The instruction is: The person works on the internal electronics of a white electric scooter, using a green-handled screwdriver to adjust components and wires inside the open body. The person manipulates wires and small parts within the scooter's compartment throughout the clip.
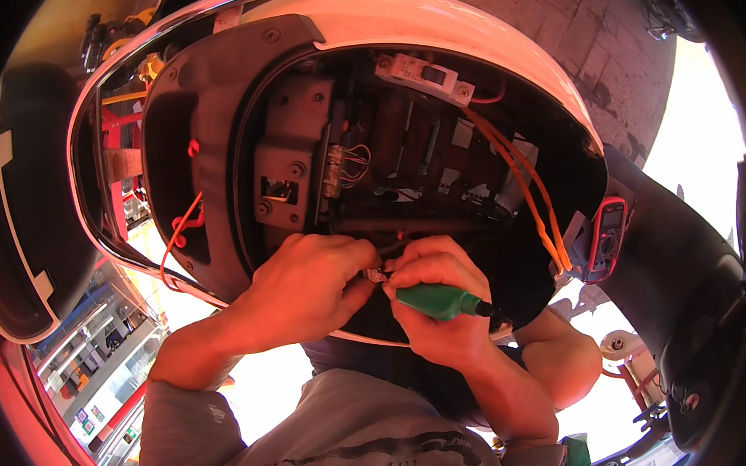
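My left hand is closed, thumb and fingertips pinching a small pale connector over the near side of an open scooter's under-seat compartment. My right hand is closed beside it, its fingertips meeting at the same connector. A green-handled tool with a black end lies in the right hand. Its working tip is hidden by the fingers, so its kind does not show. Dark wires run just beyond the fingertips. A metal bracket and a row of wired terminals sit past the left hand.
A white breaker switch hangs at the compartment's far rim, with orange cables running down to the right. A red and black multimeter rests at the right. Another orange wire loops at left. The raised black seat stands far left.
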Demonstrator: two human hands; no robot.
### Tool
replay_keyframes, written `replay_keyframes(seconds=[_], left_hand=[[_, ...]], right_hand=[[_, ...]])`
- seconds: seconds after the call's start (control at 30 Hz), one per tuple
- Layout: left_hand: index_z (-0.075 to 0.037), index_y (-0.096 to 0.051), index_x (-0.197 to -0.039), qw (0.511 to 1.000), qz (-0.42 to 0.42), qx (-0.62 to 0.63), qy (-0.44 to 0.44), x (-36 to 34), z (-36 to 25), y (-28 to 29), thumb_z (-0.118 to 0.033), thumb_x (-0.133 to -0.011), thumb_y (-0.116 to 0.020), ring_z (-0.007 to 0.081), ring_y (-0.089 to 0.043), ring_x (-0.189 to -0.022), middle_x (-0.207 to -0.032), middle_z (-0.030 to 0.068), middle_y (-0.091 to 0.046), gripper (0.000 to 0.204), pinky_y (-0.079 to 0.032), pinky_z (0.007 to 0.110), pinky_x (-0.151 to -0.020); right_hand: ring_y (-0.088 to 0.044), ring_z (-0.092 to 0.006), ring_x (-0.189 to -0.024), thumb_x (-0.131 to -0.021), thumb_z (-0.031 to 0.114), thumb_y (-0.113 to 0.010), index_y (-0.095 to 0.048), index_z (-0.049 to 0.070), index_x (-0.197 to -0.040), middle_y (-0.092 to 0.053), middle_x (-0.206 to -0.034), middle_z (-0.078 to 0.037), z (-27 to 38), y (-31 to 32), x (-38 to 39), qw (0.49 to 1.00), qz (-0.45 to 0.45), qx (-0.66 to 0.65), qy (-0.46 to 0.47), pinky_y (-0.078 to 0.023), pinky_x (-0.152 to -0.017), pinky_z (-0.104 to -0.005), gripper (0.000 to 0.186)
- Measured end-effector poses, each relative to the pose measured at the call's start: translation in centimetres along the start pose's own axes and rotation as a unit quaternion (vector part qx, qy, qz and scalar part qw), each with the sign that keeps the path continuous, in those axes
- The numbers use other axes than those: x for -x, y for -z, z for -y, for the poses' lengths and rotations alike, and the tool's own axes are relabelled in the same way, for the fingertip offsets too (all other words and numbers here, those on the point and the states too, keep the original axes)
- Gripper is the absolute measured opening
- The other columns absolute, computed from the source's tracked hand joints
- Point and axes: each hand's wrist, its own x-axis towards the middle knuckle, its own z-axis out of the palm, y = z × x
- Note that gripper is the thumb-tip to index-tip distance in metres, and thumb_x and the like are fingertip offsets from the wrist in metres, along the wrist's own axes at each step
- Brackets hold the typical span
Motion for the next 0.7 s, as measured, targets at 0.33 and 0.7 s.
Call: replay_keyframes(seconds=[0.33,0.7], left_hand=[[-0.002,-0.073,-0.098,1.0,0.0,-0.023,-0.007,-0.01,0.21,0.01,-0.006,-0.08,-0.077,0.0339,-0.072,-0.075,-0.087,0.0147,-0.072,0.019,-0.056,0.04,-0.062],[-0.002,-0.072,-0.098,1.0,-0.003,-0.025,-0.016,0.01,0.33,-0.04,-0.008,-0.081,-0.077,0.0329,-0.07,-0.072,-0.085,0.0139,-0.07,0.019,-0.054,0.04,-0.06]], right_hand=[[-0.071,-0.023,-0.088,-0.076,-0.013,-0.078,-0.067,0.003,-0.094,-0.064,-0.1,-0.014,0.04,-0.03,-0.06,1.0,0.004,0.011,0.002,-0.059,-0.08,-0.0329,0.027],[-0.071,-0.0236,-0.088,-0.075,-0.014,-0.078,-0.067,0.002,-0.094,-0.064,-0.099,-0.015,0.1,-0.11,-0.12,1.0,0.005,0.013,0.007,-0.06,-0.082,-0.0338,0.027]])
